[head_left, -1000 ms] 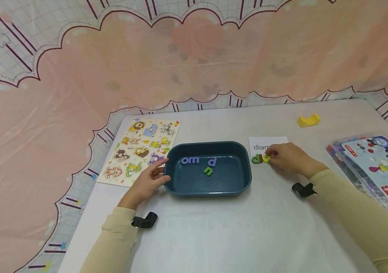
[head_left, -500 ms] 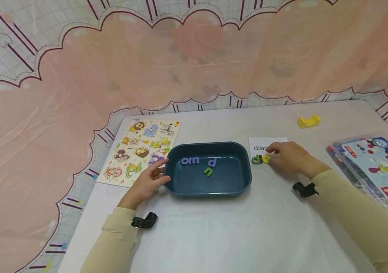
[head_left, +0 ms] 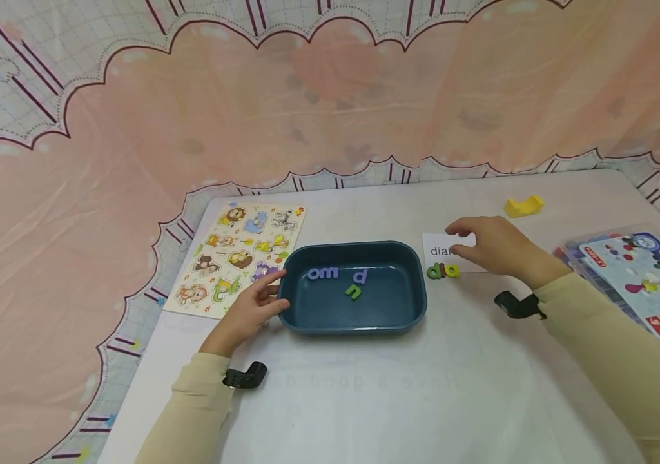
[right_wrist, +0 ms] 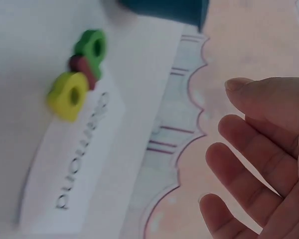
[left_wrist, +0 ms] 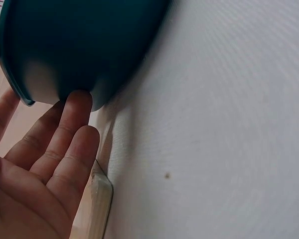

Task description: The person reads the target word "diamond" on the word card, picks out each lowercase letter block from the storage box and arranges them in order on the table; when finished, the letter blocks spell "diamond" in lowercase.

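A dark blue tray sits mid-table with blue letters "om", a purple "d" and a green "n" inside. My left hand rests open against the tray's left wall, fingertips touching it. Right of the tray, a green "d", a dark red "i" and a yellow "a" lie in a row below a white word card. My right hand hovers open above the card, holding nothing.
An animal puzzle board lies left of the tray. A yellow block sits at the back right. A clear plastic box with a printed lid stands at the right edge. A pink patterned cloth hangs behind the table.
My right hand let go of the yellow "a" and lifted up and back over the card. The left hand and the tray have not moved.
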The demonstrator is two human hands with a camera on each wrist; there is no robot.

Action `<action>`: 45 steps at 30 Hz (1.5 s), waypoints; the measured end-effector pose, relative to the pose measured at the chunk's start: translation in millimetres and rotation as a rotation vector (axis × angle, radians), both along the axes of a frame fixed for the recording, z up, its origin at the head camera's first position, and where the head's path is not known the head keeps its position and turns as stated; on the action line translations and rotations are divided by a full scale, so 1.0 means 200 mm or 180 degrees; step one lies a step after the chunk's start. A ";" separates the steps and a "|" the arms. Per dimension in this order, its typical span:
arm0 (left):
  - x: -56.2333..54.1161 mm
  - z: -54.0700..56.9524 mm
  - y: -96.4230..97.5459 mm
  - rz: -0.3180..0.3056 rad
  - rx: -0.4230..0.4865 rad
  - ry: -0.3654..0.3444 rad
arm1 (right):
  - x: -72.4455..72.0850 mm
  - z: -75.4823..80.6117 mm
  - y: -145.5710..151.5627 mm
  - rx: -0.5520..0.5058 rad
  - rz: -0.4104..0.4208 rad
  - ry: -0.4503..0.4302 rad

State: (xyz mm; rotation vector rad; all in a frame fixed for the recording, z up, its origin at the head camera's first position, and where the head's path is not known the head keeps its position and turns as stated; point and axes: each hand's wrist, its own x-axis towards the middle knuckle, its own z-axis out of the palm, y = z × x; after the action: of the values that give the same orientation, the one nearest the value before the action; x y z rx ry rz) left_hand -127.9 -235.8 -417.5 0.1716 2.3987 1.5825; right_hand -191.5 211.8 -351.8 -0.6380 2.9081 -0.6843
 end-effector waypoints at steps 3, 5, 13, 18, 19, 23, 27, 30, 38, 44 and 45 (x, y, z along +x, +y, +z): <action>0.00 0.00 0.00 0.0009 -0.0004 -0.0017 | 0.00 0.03 -0.05 -0.0007 0.0047 0.0014; 0.00 -0.01 -0.01 0.0008 0.0003 -0.0024 | 0.00 0.04 -0.09 -0.0029 0.0108 0.0024; 0.00 -0.02 -0.01 -0.0006 0.0037 -0.0015 | 0.00 0.04 -0.23 -0.0158 0.0357 0.0121; -0.01 -0.02 -0.01 -0.0016 0.0026 -0.0010 | -0.01 0.02 -0.32 -0.0125 0.0485 0.0175; -0.01 -0.02 -0.01 -0.0009 0.0020 -0.0012 | -0.01 0.02 -0.34 -0.0123 0.0522 0.0188; -0.01 -0.01 -0.01 -0.0015 0.0038 -0.0005 | -0.01 0.01 -0.42 -0.0144 0.0658 0.0196; -0.01 -0.01 -0.01 -0.0033 0.0052 0.0022 | -0.02 0.00 -0.48 -0.0123 0.0801 0.0209; -0.01 -0.01 -0.01 -0.0041 0.0045 0.0033 | -0.02 0.00 -0.52 -0.0104 0.0917 0.0250; -0.01 -0.01 -0.01 -0.0029 0.0027 0.0023 | -0.02 0.03 -0.59 -0.0046 0.0995 0.0305; -0.01 -0.02 -0.01 -0.0045 0.0059 0.0027 | -0.03 0.01 -0.65 0.0021 0.1053 0.0241; -0.01 -0.02 -0.01 -0.0042 0.0055 0.0027 | -0.04 0.01 -0.66 0.0035 0.1059 0.0220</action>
State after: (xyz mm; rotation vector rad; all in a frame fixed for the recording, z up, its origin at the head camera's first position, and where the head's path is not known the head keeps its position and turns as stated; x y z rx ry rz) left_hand -128.9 -238.7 -420.5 0.1975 2.3859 1.6001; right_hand -198.9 80.0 -350.5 -1.1298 2.7607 -0.6126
